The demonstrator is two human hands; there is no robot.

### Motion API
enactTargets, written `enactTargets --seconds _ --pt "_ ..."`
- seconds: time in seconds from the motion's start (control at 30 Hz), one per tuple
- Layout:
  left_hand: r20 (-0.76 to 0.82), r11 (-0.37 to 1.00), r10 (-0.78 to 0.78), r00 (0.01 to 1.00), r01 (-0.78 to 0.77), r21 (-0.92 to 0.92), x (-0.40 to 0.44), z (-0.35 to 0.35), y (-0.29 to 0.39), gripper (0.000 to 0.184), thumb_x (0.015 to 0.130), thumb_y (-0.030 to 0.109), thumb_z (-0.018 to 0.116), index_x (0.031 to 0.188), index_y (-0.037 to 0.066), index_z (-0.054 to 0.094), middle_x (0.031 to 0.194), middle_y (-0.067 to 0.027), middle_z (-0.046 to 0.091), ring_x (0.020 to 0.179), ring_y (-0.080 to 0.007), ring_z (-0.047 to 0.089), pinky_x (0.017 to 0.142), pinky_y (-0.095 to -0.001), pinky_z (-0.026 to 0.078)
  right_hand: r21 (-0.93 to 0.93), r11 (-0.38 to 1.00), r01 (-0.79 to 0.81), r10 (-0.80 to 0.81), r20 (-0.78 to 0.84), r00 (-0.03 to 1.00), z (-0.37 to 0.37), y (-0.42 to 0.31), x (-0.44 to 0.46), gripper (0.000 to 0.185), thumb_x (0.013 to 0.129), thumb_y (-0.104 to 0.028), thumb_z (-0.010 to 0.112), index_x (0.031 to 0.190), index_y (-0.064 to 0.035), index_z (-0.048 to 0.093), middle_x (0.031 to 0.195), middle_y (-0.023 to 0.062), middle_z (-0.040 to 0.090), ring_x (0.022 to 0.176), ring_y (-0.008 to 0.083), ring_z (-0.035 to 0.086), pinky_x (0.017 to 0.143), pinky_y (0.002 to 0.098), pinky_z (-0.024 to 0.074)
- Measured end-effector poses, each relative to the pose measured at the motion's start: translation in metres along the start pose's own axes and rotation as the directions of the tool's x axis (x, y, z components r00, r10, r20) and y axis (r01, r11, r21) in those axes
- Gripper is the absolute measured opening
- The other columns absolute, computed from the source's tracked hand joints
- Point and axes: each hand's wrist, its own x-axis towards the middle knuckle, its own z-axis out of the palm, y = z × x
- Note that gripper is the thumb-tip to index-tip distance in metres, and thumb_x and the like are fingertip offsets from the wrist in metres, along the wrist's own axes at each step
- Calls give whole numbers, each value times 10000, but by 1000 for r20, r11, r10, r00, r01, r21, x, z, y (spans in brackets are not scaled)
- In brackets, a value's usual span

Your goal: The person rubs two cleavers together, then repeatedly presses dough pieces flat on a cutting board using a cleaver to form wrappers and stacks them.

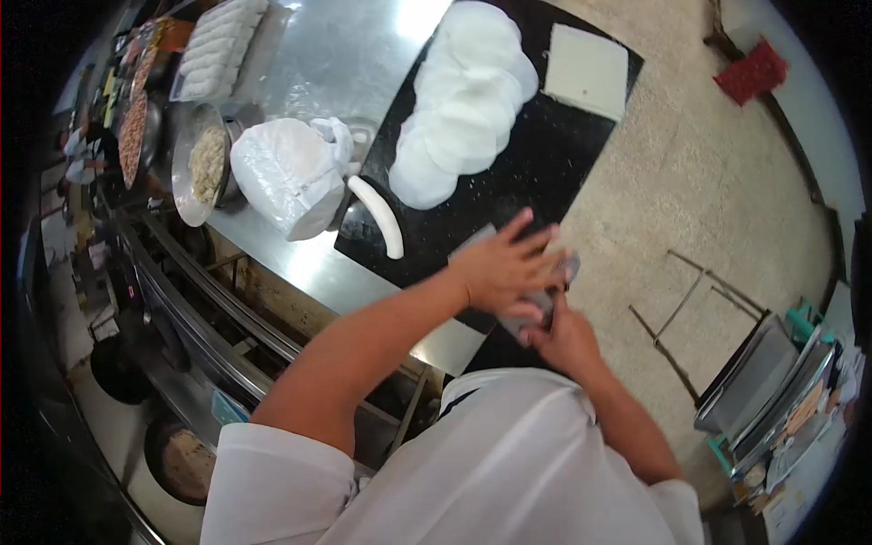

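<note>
My left hand lies across a broad, flat grey blade, fingers spread. Closer to my body, my right hand is closed around the tool's near end, its grip mostly hidden by my fingers. Both hands are at the near right edge of a black board. Beyond them, thin round white dough wrappers overlap in a long spread. A curved white dough roll rests at the board's left edge. Anything under the blade is hidden.
Left of the board, a white plastic bag and a metal bowl of pale filling stand on the steel counter. A folded white cloth lies at the far right. A dark-legged rack stands right.
</note>
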Motion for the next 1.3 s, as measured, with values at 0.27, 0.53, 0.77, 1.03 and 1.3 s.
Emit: enactTargets --seconds 0.27,0.53,0.77,1.03,1.3 --pt "-159 986 -95 983 115 125 12 -24 -46 697 906 654 541 1472 247 535 1583 -108 423 1531 -352 250 1215 -647 92 -156 981 112 -125 -76 989 -33 -27 38 620 802 -370 825 1175 10 507 954 280 698 913 470 696 810 527 552" --pt "-106 998 -43 993 48 44 30 -11 -9 675 919 665 518 1408 206 589 1503 -107 513 1469 -387 345 1190 -669 151 -115 993 -25 26 4 1000 -35 -2 13 631 772 -375 849 1158 -3 516 975 263 708 943 443 700 808 517 551" --pt "-193 985 -143 971 158 67 23 -17 -43 682 893 636 586 1434 222 569 1558 -121 445 1510 -386 281 1220 -634 92 -197 976 90 -103 -55 993 -54 -31 37 621 787 -390 825 1152 4 514 964 267 708 936 452 698 800 529 551" --pt "-103 999 -51 993 49 -14 43 5 5 687 911 677 540 1412 210 592 1519 -87 498 1506 -373 296 1214 -655 108 -116 993 -27 29 18 999 -47 18 10 709 766 -364 849 1236 33 497 991 279 708 934 456 699 824 526 545" --pt "-182 965 -233 955 250 79 28 -11 -29 711 916 672 529 1460 214 548 1570 -134 433 1519 -382 269 1219 -648 84 -125 970 211 -204 64 977 -60 -3 39 639 789 -341 829 1202 24 505 977 300 699 970 470 688 841 521 542"
